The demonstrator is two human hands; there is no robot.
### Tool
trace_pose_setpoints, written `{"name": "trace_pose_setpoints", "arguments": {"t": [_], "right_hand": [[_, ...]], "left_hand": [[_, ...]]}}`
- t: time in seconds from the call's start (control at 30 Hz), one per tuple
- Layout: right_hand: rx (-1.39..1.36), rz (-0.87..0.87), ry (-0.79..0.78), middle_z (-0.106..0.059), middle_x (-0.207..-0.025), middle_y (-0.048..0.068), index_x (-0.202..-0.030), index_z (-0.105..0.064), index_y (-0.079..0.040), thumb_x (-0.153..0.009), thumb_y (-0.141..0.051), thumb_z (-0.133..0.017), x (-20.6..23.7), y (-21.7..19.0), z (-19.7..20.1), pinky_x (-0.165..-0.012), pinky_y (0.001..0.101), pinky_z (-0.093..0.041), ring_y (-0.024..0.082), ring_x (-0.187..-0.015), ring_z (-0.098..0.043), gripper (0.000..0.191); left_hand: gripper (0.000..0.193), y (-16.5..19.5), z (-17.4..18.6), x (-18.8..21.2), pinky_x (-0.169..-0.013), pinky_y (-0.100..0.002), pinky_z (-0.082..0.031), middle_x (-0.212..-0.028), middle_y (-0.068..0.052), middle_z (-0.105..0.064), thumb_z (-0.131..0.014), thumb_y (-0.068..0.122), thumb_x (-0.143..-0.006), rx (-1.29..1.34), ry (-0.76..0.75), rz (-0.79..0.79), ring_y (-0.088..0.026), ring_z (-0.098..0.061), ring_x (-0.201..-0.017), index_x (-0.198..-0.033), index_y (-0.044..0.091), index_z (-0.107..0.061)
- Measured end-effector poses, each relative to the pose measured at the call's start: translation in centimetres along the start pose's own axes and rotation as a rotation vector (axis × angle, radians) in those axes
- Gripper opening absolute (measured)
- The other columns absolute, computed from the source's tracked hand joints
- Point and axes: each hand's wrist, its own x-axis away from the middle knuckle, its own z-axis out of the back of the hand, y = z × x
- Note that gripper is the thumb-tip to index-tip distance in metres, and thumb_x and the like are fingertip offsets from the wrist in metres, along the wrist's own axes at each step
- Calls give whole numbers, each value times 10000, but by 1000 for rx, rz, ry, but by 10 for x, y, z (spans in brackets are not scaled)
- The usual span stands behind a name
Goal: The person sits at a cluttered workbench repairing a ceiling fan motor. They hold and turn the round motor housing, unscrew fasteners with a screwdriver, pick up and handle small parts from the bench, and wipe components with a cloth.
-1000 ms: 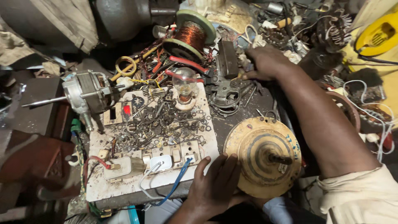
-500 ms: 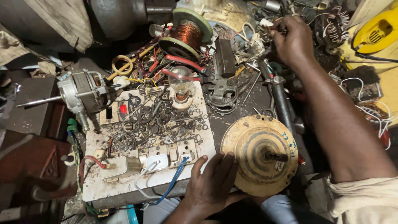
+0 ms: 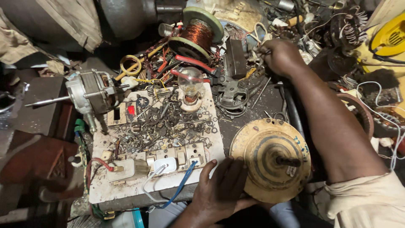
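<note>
The left hand [image 3: 221, 190] steadies the round, rusty motor housing [image 3: 270, 158] at the near edge of the counter [image 3: 253, 105], its grip open, while the right hand [image 3: 280, 55] closes on small parts far back, apparently fetching a piece to fit.

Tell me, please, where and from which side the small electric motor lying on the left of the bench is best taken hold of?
Grip the small electric motor around its ribbed middle body, coming from above. It lies on its side with the thin shaft pointing left, too slim to hold firmly, while the body is broad and its top is clear. Loose screws crowd its right side.
</note>
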Motion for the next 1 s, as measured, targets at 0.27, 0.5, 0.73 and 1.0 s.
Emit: {"name": "trace_pose_setpoints", "arguments": {"t": [0.27,0.5,0.73,1.0], "right_hand": [[-334,144,564,-699,-1186,104,-1257,-625,-9,-1043,1,-657,9,42,62,-951,360,-524,212,-1076,-667,216],[-716,110,704,-653,-1178,64,-1285,-610,-18,-997,42,-580,11,61,84,-1016,318,-502,181,-1094,-592,296],[-433,149,681,-680,-1248,97,-1417,-528,-18,-1024,49,-582,16,60,71,-966,329,-532,178,-1061,-663,402],[-531,121,579,-683,-1185,83,-1321,-567,10,-972,82,-588,10,38,42,-882,303,-550,141,-1010,-681,358]], "left_hand": [[787,-1,-1,1,-1055,-521,-391,-1405,-116,-602,-723,655,-801,17,-7,-14,-264,-569,-1257,-1303,53,-655],[803,0,-3,0,-1034,-521,-402,-1386,-122,-602,-722,654,-827,39,12,2,-275,-589,-1230,-1314,20,-647],[735,2,-3,0,-1054,-507,-386,-1356,-104,-622,-703,626,-870,60,2,31,-256,-594,-1228,-1298,30,-659],[708,1,0,0,-1060,-495,-382,-1351,-102,-625,-715,613,-883,34,20,10,-252,-583,-1233,-1296,40,-662]]}}
